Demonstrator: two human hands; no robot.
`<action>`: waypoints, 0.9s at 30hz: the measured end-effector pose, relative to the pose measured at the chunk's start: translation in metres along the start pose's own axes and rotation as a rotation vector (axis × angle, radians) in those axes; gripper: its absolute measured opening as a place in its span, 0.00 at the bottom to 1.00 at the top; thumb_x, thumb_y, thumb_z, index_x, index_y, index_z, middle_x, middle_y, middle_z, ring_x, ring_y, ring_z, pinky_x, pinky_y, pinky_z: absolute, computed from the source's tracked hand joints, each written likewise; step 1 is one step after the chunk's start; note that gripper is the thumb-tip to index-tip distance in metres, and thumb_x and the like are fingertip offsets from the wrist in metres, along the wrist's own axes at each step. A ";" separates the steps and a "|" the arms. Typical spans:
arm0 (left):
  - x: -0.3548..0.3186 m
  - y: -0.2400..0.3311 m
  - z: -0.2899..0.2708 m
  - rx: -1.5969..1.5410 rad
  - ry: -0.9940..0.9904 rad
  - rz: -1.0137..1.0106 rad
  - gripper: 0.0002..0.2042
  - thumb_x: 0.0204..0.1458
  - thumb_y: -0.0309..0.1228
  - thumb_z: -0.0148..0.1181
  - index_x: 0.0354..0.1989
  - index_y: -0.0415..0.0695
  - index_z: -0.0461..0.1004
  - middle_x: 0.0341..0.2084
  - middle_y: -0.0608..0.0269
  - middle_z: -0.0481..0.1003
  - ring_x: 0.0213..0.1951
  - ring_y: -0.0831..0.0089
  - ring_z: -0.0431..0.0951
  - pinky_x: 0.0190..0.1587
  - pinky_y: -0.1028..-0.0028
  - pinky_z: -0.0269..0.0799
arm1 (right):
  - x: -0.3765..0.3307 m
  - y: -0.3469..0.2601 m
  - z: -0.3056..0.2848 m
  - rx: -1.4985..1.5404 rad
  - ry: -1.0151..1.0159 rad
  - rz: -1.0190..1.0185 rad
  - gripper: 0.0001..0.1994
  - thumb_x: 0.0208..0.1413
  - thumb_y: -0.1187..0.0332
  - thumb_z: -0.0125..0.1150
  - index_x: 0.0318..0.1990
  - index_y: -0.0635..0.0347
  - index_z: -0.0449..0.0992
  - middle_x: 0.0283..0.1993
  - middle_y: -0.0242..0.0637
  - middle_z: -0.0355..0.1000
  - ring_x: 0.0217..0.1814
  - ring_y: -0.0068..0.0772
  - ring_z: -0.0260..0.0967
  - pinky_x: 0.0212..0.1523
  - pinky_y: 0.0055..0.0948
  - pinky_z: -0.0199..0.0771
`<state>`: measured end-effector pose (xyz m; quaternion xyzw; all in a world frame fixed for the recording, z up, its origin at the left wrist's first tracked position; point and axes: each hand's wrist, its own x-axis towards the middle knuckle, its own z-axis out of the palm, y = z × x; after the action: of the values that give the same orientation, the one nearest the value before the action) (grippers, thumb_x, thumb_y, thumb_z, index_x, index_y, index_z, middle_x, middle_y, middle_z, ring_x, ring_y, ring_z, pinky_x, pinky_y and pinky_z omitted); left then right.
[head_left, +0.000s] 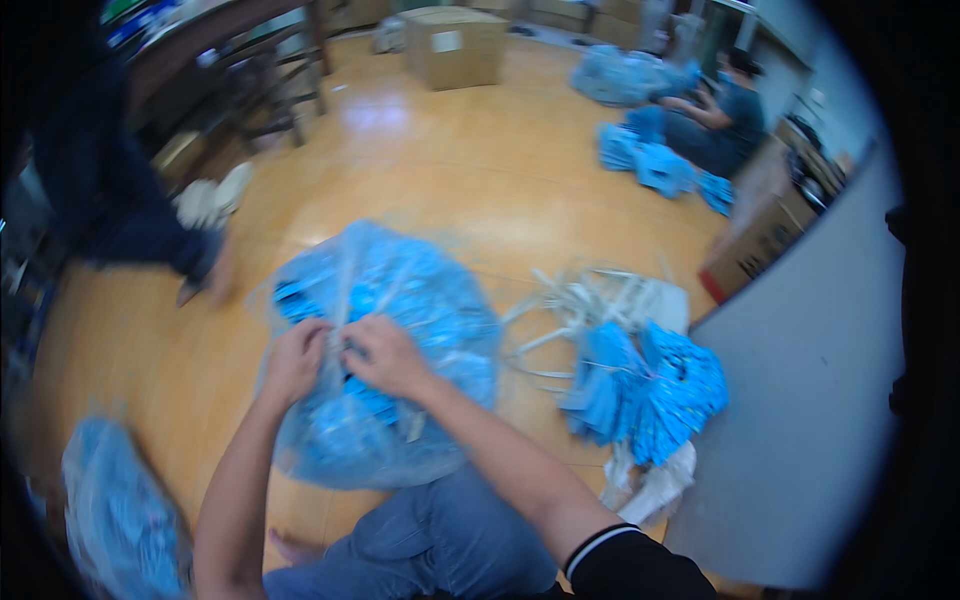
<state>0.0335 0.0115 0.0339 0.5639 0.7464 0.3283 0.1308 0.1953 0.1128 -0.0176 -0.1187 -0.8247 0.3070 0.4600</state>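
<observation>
Left hand (293,360) and right hand (385,352) meet on top of clear plastic bag (385,300) stuffed with blue packets, resting on wooden floor (450,180) at the knees. Both hands closed, pinching bag's gathered plastic. Right of it: loose blue packet pile (650,390).

My hands grip a clear plastic bag of blue packets (385,360) at centre. Loose blue packets (650,390) lie at three o'clock; a brown cardboard box (455,45) stands at twelve.
</observation>
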 end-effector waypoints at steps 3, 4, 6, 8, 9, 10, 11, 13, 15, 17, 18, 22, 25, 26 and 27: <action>0.001 0.016 -0.011 0.168 -0.063 0.168 0.11 0.61 0.29 0.52 0.46 0.40 0.79 0.35 0.47 0.78 0.40 0.49 0.78 0.44 0.58 0.73 | -0.002 -0.001 -0.006 0.029 -0.070 0.086 0.12 0.51 0.65 0.65 0.41 0.58 0.74 0.39 0.43 0.70 0.45 0.49 0.68 0.46 0.43 0.70; 0.003 0.022 -0.014 0.190 -0.120 0.151 0.11 0.61 0.29 0.53 0.45 0.40 0.79 0.34 0.48 0.78 0.40 0.49 0.78 0.44 0.57 0.73 | -0.002 -0.002 -0.008 0.041 -0.082 0.089 0.12 0.51 0.65 0.65 0.41 0.58 0.74 0.39 0.42 0.69 0.45 0.48 0.68 0.46 0.42 0.70; 0.005 0.030 -0.021 0.222 -0.196 0.149 0.10 0.61 0.29 0.53 0.43 0.40 0.79 0.32 0.48 0.77 0.39 0.48 0.78 0.43 0.56 0.72 | -0.002 -0.005 -0.009 0.058 -0.096 0.090 0.12 0.51 0.65 0.65 0.41 0.57 0.74 0.38 0.41 0.68 0.44 0.47 0.67 0.45 0.42 0.70; 0.004 0.034 -0.020 0.304 -0.171 0.160 0.09 0.60 0.29 0.53 0.40 0.40 0.79 0.33 0.49 0.78 0.38 0.49 0.78 0.41 0.55 0.72 | -0.002 -0.007 -0.008 0.008 -0.100 0.081 0.12 0.51 0.65 0.65 0.41 0.57 0.74 0.37 0.41 0.68 0.44 0.47 0.67 0.44 0.41 0.71; 0.004 0.034 -0.016 0.336 -0.146 0.176 0.08 0.60 0.29 0.53 0.38 0.40 0.78 0.33 0.49 0.78 0.37 0.49 0.78 0.40 0.55 0.72 | -0.002 -0.007 -0.007 -0.031 -0.099 0.078 0.12 0.51 0.65 0.65 0.41 0.57 0.75 0.37 0.41 0.67 0.44 0.47 0.67 0.44 0.41 0.71; 0.002 0.034 -0.012 0.375 -0.115 0.139 0.08 0.60 0.29 0.53 0.37 0.40 0.78 0.33 0.50 0.78 0.37 0.49 0.78 0.40 0.55 0.72 | -0.002 -0.007 -0.005 -0.043 -0.083 0.063 0.12 0.50 0.65 0.65 0.41 0.56 0.75 0.36 0.40 0.67 0.43 0.47 0.68 0.43 0.41 0.71; 0.001 0.033 -0.006 0.405 -0.074 0.113 0.08 0.60 0.29 0.53 0.35 0.40 0.77 0.33 0.50 0.78 0.36 0.49 0.78 0.39 0.55 0.72 | -0.003 -0.006 -0.003 -0.066 -0.065 0.053 0.11 0.50 0.65 0.65 0.40 0.56 0.75 0.36 0.40 0.67 0.43 0.46 0.68 0.43 0.41 0.72; -0.001 0.032 0.003 0.415 0.013 0.090 0.08 0.60 0.30 0.53 0.34 0.40 0.77 0.32 0.50 0.78 0.35 0.48 0.78 0.37 0.54 0.72 | -0.003 -0.004 0.001 -0.100 -0.035 0.044 0.11 0.50 0.65 0.65 0.40 0.56 0.75 0.35 0.40 0.68 0.42 0.46 0.68 0.42 0.40 0.72; -0.001 0.030 0.011 0.372 0.106 0.070 0.08 0.60 0.30 0.53 0.34 0.41 0.76 0.32 0.49 0.78 0.34 0.47 0.78 0.36 0.53 0.71 | -0.002 -0.001 0.006 -0.126 -0.008 0.035 0.10 0.51 0.65 0.64 0.39 0.56 0.74 0.34 0.40 0.68 0.40 0.46 0.69 0.41 0.40 0.73; 0.002 0.030 0.018 0.331 0.140 -0.002 0.09 0.60 0.31 0.53 0.33 0.40 0.76 0.31 0.47 0.78 0.34 0.46 0.78 0.36 0.52 0.71 | -0.001 0.000 0.012 -0.138 0.050 0.062 0.08 0.52 0.65 0.63 0.38 0.56 0.74 0.33 0.40 0.69 0.38 0.46 0.70 0.39 0.41 0.73; 0.003 0.029 0.020 0.306 0.171 -0.035 0.09 0.60 0.31 0.53 0.33 0.39 0.76 0.31 0.47 0.78 0.34 0.46 0.78 0.36 0.52 0.71 | 0.001 0.000 0.015 -0.148 0.090 0.066 0.08 0.52 0.66 0.62 0.38 0.56 0.74 0.32 0.40 0.70 0.37 0.46 0.70 0.38 0.42 0.74; 0.011 0.029 0.032 0.239 0.271 -0.169 0.10 0.60 0.32 0.52 0.34 0.38 0.77 0.30 0.44 0.78 0.34 0.45 0.78 0.36 0.52 0.70 | 0.006 -0.004 0.030 -0.199 0.219 0.175 0.06 0.53 0.66 0.60 0.36 0.55 0.73 0.30 0.40 0.73 0.34 0.47 0.72 0.34 0.44 0.74; 0.008 0.028 0.037 0.173 0.315 -0.242 0.11 0.60 0.32 0.51 0.35 0.38 0.77 0.30 0.43 0.79 0.34 0.44 0.78 0.36 0.52 0.70 | 0.009 -0.005 0.037 -0.215 0.240 0.255 0.06 0.54 0.66 0.60 0.35 0.56 0.73 0.29 0.39 0.75 0.34 0.47 0.73 0.33 0.45 0.74; 0.007 0.028 0.037 0.153 0.315 -0.257 0.11 0.60 0.31 0.51 0.35 0.38 0.77 0.30 0.43 0.79 0.33 0.44 0.78 0.36 0.52 0.70 | 0.009 -0.004 0.038 -0.206 0.224 0.271 0.06 0.54 0.66 0.60 0.35 0.56 0.72 0.29 0.40 0.75 0.34 0.47 0.73 0.33 0.45 0.75; 0.006 0.028 0.038 0.130 0.315 -0.268 0.11 0.61 0.31 0.51 0.36 0.38 0.78 0.30 0.43 0.79 0.33 0.44 0.78 0.36 0.52 0.70 | 0.009 -0.002 0.038 -0.202 0.225 0.274 0.06 0.54 0.66 0.59 0.35 0.56 0.72 0.30 0.40 0.75 0.34 0.47 0.74 0.33 0.44 0.75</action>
<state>0.0737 0.0342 0.0242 0.4086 0.8456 0.3430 0.0184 0.1588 0.1006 -0.0246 -0.3087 -0.7709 0.2673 0.4887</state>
